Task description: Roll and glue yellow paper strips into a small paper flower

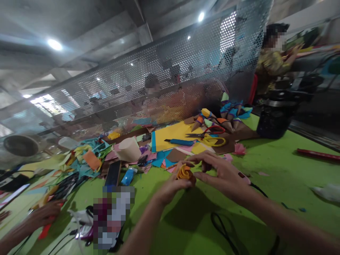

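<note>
Near the middle of the green table [260,159], my left hand [172,185] is closed round a small orange-yellow paper piece [184,172] with curled, layered strips. My right hand [216,170] is just to the right of it, fingers bent and apart, with the fingertips close to the paper piece; whether they touch it is unclear. Beyond the hands are a blue cutter [182,142], scissors with red and yellow handles [198,135] and yellow sheets [162,136].
Paper scraps [91,159], a cream roll [129,150] and a dark phone [113,174] lie left. Another person's hand [45,214] is at lower left. A perforated metal screen [159,88] stands behind. A black container [273,117] and red pen [317,156] are right.
</note>
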{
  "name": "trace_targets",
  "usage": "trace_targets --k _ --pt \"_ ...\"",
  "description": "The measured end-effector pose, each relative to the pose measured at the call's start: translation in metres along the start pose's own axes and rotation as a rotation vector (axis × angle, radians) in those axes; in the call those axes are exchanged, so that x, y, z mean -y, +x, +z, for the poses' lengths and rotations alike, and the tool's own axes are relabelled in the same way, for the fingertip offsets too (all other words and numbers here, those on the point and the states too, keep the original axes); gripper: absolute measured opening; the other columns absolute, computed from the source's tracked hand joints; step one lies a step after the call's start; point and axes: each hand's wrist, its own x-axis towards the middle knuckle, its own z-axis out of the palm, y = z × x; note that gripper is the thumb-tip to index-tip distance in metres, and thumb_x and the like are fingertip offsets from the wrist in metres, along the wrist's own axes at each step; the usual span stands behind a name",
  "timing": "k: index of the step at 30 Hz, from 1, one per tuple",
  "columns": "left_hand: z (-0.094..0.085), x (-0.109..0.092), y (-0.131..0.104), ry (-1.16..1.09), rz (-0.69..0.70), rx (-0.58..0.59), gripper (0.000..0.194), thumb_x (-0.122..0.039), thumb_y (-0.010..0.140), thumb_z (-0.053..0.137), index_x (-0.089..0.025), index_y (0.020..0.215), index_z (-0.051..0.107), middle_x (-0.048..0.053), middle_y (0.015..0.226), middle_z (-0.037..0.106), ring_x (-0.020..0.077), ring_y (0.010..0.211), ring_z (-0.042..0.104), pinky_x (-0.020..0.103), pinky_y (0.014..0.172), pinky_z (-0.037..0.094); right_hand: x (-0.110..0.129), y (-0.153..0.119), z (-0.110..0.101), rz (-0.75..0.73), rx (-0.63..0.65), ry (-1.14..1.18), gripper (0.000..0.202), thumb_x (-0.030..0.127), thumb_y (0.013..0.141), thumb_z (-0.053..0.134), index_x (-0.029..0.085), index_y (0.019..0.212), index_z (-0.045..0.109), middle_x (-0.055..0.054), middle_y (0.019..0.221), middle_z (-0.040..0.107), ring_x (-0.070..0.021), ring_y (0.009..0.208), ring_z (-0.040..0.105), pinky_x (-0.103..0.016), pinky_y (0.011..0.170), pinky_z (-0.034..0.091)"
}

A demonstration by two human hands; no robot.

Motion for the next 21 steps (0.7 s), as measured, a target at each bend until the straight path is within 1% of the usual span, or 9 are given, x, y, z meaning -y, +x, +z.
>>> trace_targets --k 3,6,8,11,12,14,17,19,21 --pt "0.001 0.0 -0.002 -0.048 -0.138 0.087 0.047 -0.029 0.059 0.08 -0.019 0.101 0.061 0.001 0.088 0.059 0.0146 0.076 0.052 0.025 0.067 0.038 0.003 0.001 -0.004 0.02 0.151 0.071 0.036 0.027 0.09 0.065 0.028 0.126 0.064 -0.005 0.119 0.068 -0.0194 0.095 0.065 -0.031 0.078 0.053" --pt "0.001 0.002 -0.003 -0.062 -0.236 0.179 0.038 -0.033 0.057 0.081 -0.016 0.087 0.064 0.001 0.079 0.059 0.0135 0.07 0.05 0.025 0.063 0.038 0.005 0.0 -0.005 0.029 0.267 0.166 0.036 0.028 0.092 0.063 0.029 0.127 0.064 -0.004 0.123 0.068 -0.0216 0.108 0.063 -0.036 0.09 0.052" --pt "0.001 0.004 -0.004 -0.052 -0.279 0.225 0.037 -0.036 0.058 0.081 -0.016 0.084 0.066 0.002 0.076 0.06 0.0134 0.068 0.051 0.025 0.06 0.038 0.007 0.0 -0.006 0.044 0.298 0.197 0.03 0.027 0.092 0.062 0.029 0.122 0.067 -0.004 0.119 0.07 -0.0217 0.11 0.064 -0.037 0.092 0.051" --pt "0.002 0.005 -0.003 -0.045 -0.312 0.255 0.042 -0.038 0.059 0.081 -0.017 0.093 0.067 0.002 0.079 0.062 0.0134 0.066 0.053 0.024 0.058 0.038 0.007 0.001 -0.004 0.06 0.287 0.162 0.017 0.022 0.09 0.063 0.024 0.104 0.073 -0.004 0.104 0.074 -0.0198 0.096 0.068 -0.032 0.083 0.053" --pt "0.003 0.004 -0.003 -0.052 -0.299 0.239 0.045 -0.038 0.06 0.081 -0.018 0.098 0.067 0.002 0.082 0.062 0.0137 0.067 0.054 0.024 0.06 0.039 0.006 0.0 -0.003 0.062 0.265 0.133 0.015 0.021 0.089 0.063 0.023 0.099 0.073 -0.004 0.099 0.074 -0.0194 0.092 0.068 -0.031 0.08 0.053" --pt "0.007 0.001 -0.002 -0.065 -0.216 0.169 0.049 -0.037 0.063 0.081 -0.021 0.107 0.066 0.003 0.089 0.063 0.0148 0.074 0.056 0.025 0.066 0.041 0.003 -0.001 0.0 0.055 0.176 0.062 0.012 0.019 0.087 0.063 0.021 0.095 0.072 -0.004 0.092 0.075 -0.0189 0.085 0.068 -0.03 0.075 0.053" --pt "0.013 -0.005 0.0 -0.033 -0.077 0.056 0.046 -0.042 0.07 0.079 -0.019 0.108 0.066 0.004 0.091 0.062 0.015 0.079 0.055 0.025 0.069 0.041 -0.005 -0.004 0.003 0.047 0.03 -0.047 0.011 0.017 0.085 0.061 0.02 0.09 0.07 -0.002 0.084 0.074 -0.0185 0.077 0.067 -0.029 0.07 0.052" --pt "0.015 -0.006 0.0 -0.002 -0.061 0.017 0.045 -0.049 0.074 0.076 -0.018 0.105 0.066 0.004 0.088 0.061 0.0147 0.075 0.054 0.025 0.066 0.041 -0.008 -0.005 0.004 0.045 -0.001 -0.081 0.013 0.016 0.084 0.059 0.02 0.089 0.07 -0.002 0.081 0.073 -0.0181 0.074 0.067 -0.028 0.067 0.052" --pt "0.014 -0.003 0.001 -0.003 -0.091 -0.05 0.048 -0.054 0.073 0.076 -0.018 0.104 0.066 0.005 0.085 0.061 0.0155 0.074 0.055 0.026 0.066 0.041 -0.008 -0.003 0.001 0.038 0.028 -0.081 0.019 0.016 0.086 0.059 0.021 0.1 0.071 -0.003 0.092 0.075 -0.0192 0.082 0.069 -0.03 0.073 0.054"
